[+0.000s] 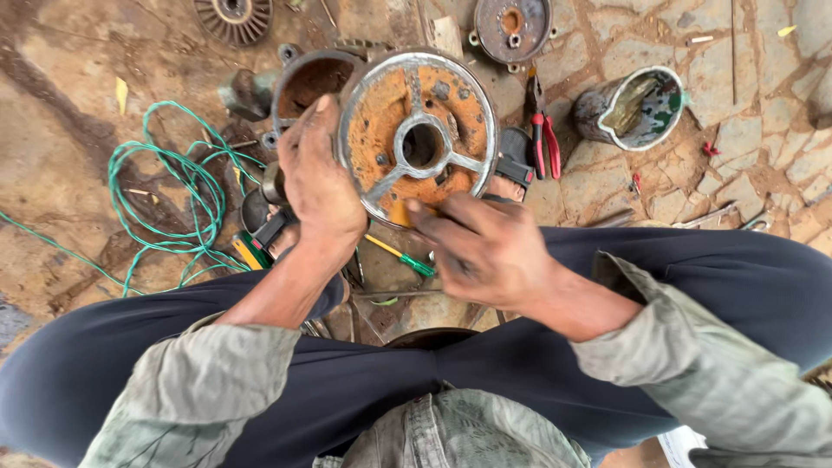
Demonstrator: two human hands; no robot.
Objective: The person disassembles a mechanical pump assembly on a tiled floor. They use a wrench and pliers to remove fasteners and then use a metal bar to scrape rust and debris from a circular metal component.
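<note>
Fingers [312, 130] of both hands around rusty round cover's [419, 134] rim.

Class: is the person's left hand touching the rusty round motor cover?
Touching. The head view shows the left hand gripping the rim of the rusty round motor cover, fingers curled over its edge.
</note>
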